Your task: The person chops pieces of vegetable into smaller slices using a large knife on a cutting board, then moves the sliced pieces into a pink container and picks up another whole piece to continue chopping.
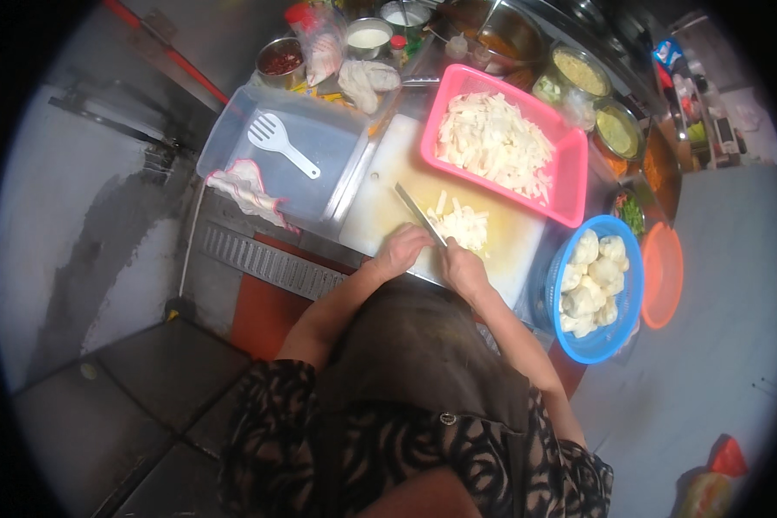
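Note:
My right hand (464,267) grips the handle of a kitchen knife (416,206), its blade slanting away to the upper left above a white cutting board (382,194). Close beside the blade is my left hand (403,249), fingers bent and pointing toward the knife; whether they pinch anything is hidden. Just right of the blade lies a small heap of cut pale vegetable strips (464,225). A pink plastic basket (570,184) overlaps the board's far right part and holds a large pile of similar strips (489,139).
Peeled whitish vegetables (592,285) fill a blue basket (601,353) at right, beside an orange basket (662,275). On the left, a clear plastic tub lid or tray (226,139) carries a white slotted spatula (278,142) and a cloth (249,188). Metal ingredient bowls (369,39) line the back.

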